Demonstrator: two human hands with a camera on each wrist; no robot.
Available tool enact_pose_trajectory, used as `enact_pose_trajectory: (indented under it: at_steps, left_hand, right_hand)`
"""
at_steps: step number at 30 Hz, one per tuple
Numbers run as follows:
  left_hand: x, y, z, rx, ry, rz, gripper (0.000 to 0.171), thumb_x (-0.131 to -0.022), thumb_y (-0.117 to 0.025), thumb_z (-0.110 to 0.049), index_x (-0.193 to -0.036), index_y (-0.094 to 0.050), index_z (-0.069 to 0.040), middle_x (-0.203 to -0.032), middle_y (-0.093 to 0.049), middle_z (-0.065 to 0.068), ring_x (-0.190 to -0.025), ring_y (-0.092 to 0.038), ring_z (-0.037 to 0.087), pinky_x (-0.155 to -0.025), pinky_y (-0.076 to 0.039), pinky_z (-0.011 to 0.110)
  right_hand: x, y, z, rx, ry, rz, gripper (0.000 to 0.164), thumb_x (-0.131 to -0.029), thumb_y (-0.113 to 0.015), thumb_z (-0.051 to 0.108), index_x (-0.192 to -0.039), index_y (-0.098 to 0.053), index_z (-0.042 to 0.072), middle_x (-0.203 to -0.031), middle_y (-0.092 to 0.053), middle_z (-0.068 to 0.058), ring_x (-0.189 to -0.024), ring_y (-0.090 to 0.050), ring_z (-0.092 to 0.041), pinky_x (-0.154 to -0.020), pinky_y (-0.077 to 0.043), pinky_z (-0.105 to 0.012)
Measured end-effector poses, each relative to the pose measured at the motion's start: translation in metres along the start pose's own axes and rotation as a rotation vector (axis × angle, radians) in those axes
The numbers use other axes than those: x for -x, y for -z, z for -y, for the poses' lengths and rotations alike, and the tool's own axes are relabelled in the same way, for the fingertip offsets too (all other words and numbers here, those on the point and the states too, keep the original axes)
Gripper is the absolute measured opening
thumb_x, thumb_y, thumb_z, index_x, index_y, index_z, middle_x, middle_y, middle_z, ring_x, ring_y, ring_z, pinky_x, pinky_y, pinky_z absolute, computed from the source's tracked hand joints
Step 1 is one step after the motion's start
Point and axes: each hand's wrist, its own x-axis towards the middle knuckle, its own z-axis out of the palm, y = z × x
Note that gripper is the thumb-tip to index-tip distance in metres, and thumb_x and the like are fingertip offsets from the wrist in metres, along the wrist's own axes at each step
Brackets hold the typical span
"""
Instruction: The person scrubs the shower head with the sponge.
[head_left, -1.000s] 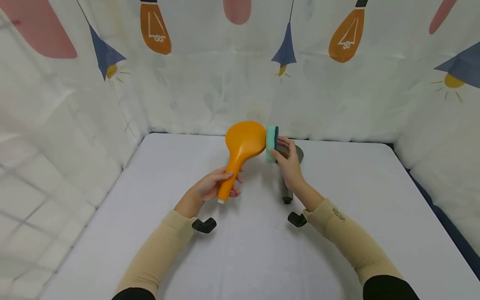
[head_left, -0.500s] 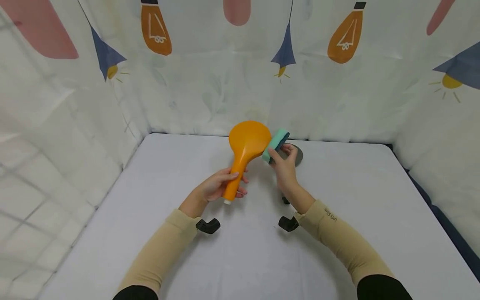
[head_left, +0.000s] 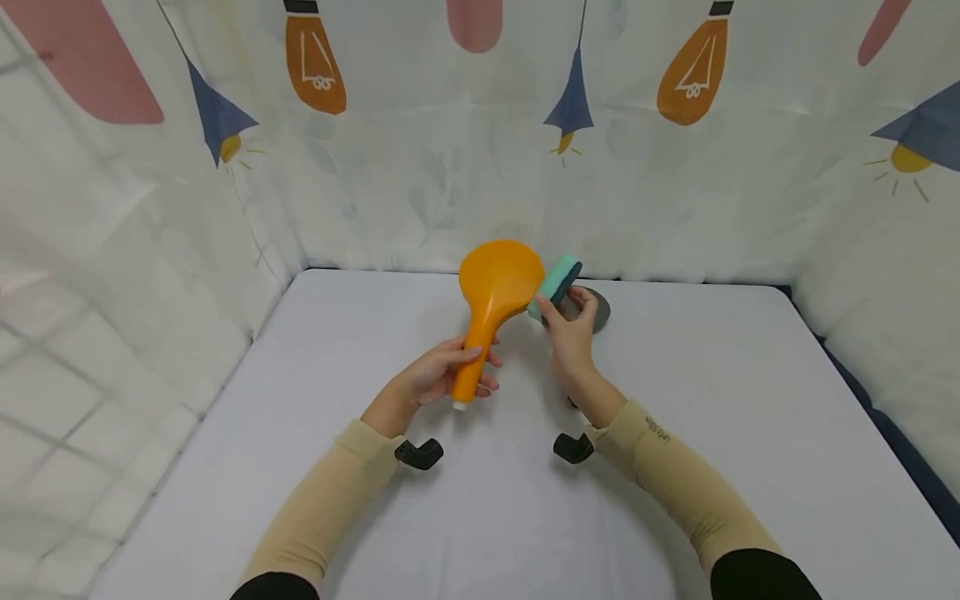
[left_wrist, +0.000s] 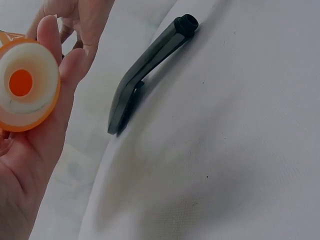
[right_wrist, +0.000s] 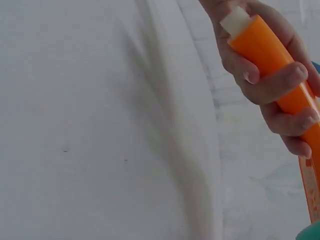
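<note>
My left hand [head_left: 435,371] grips the handle of an orange shower head [head_left: 498,271], its broad round end pointing away from me above the table. A white hollow end [left_wrist: 30,75] of the handle faces the left wrist camera. In the head view, my right hand [head_left: 573,337] pinches a mint-green sponge [head_left: 558,279] with a dark scouring side. The sponge leans to the right, its green face right at the shower head's right rim. Behind the right hand lies a dark grey shower head [head_left: 602,310] on the table, mostly hidden there; its threaded handle [left_wrist: 155,52] shows in the left wrist view.
A white-covered table [head_left: 480,500] spreads beneath both hands. Pale curtains [head_left: 420,183] printed with lamps and bulbs enclose its back and sides. Black wrist mounts [head_left: 420,454] stick out from the tan sleeves [head_left: 330,492].
The sponge has gone from upright to leaning right, and the right hand has shifted slightly left. The orange shower head has moved a little right. Little differs over the last half second.
</note>
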Motion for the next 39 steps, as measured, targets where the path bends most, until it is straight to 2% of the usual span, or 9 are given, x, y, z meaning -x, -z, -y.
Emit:
enact_pose_trajectory:
  at_steps: [7,9,15,18,23,28,33,36,39]
  left_hand:
    - [0.002,0.0,-0.003,0.021,-0.029,-0.024,0.028,-0.112,-0.033,-0.013,-0.136,-0.049,-0.009,-0.109,-0.06,0.008,-0.086,-0.072,0.023,-0.083,-0.059,0.039]
    - [0.001,-0.001,-0.004,0.016,-0.029,-0.022,0.029,-0.112,-0.032,-0.012,-0.137,-0.048,-0.008,-0.109,-0.06,0.009,-0.085,-0.072,0.024,-0.083,-0.059,0.04]
    - [0.0,-0.002,-0.004,-0.007,-0.019,0.004,0.028,-0.112,-0.035,-0.013,-0.136,-0.047,-0.009,-0.11,-0.059,0.009,-0.087,-0.072,0.024,-0.083,-0.058,0.04]
    - [0.0,0.0,-0.002,0.004,-0.011,0.001,0.027,-0.112,-0.035,-0.014,-0.136,-0.047,-0.01,-0.109,-0.06,0.009,-0.086,-0.072,0.023,-0.083,-0.059,0.039]
    - [0.003,0.003,-0.001,0.009,-0.001,-0.017,0.029,-0.112,-0.035,-0.013,-0.138,-0.044,-0.006,-0.108,-0.059,0.01,-0.085,-0.072,0.023,-0.082,-0.059,0.037]
    - [0.001,0.003,-0.003,-0.026,0.005,-0.02,0.035,-0.111,-0.036,-0.014,-0.144,-0.039,-0.001,-0.11,-0.058,0.01,-0.086,-0.072,0.024,-0.083,-0.058,0.038]
    - [0.002,0.002,-0.005,-0.056,0.025,-0.032,0.035,-0.11,-0.036,-0.012,-0.143,-0.038,0.001,-0.108,-0.058,0.009,-0.084,-0.072,0.023,-0.081,-0.059,0.036]
    - [0.003,0.002,-0.004,-0.074,0.031,-0.023,0.032,-0.11,-0.038,-0.01,-0.14,-0.042,-0.001,-0.109,-0.058,0.011,-0.085,-0.072,0.024,-0.08,-0.059,0.036]
    - [0.003,0.002,-0.004,-0.093,0.036,-0.008,0.028,-0.109,-0.04,-0.009,-0.135,-0.047,-0.003,-0.111,-0.058,0.014,-0.085,-0.072,0.024,-0.079,-0.058,0.035]
  right_hand:
    - [0.02,0.006,-0.011,0.291,0.162,0.132,0.062,-0.096,-0.074,0.014,-0.143,-0.033,0.01,-0.152,-0.032,-0.008,-0.135,-0.042,-0.024,-0.109,-0.044,-0.039]
    - [0.018,0.007,-0.011,0.302,0.206,0.136,0.064,-0.095,-0.075,0.013,-0.143,-0.033,0.009,-0.15,-0.033,-0.01,-0.135,-0.042,-0.026,-0.109,-0.044,-0.043]
    - [0.006,0.01,-0.004,0.31,0.238,0.085,0.064,-0.096,-0.074,0.012,-0.146,-0.034,0.007,-0.156,-0.03,-0.009,-0.138,-0.04,-0.024,-0.102,-0.048,-0.036]
    - [0.009,0.014,-0.007,0.382,0.299,0.128,0.061,-0.095,-0.074,0.009,-0.146,-0.039,0.003,-0.163,-0.026,-0.008,-0.139,-0.04,-0.028,-0.104,-0.046,-0.04]
    - [0.01,0.03,-0.015,0.586,0.533,0.267,0.054,-0.089,-0.079,0.002,-0.137,-0.055,0.001,-0.161,-0.035,-0.012,-0.14,-0.04,-0.032,-0.108,-0.042,-0.054]
    - [-0.006,0.047,-0.012,0.788,0.841,0.373,0.055,-0.08,-0.084,-0.004,-0.13,-0.061,0.0,-0.153,-0.044,-0.02,-0.14,-0.041,-0.04,-0.111,-0.038,-0.054]
    - [-0.026,0.054,0.003,0.948,1.106,0.592,0.057,-0.075,-0.089,0.0,-0.127,-0.065,0.0,-0.145,-0.051,-0.025,-0.131,-0.045,-0.052,-0.112,-0.037,-0.057]
    - [-0.037,0.059,0.016,1.007,1.133,0.673,0.058,-0.076,-0.089,0.001,-0.129,-0.065,0.001,-0.146,-0.052,-0.024,-0.132,-0.046,-0.05,-0.109,-0.04,-0.058]
    - [-0.044,0.064,0.027,1.045,1.05,0.637,0.057,-0.079,-0.086,-0.001,-0.132,-0.062,0.0,-0.148,-0.05,-0.022,-0.135,-0.046,-0.044,-0.108,-0.041,-0.057]
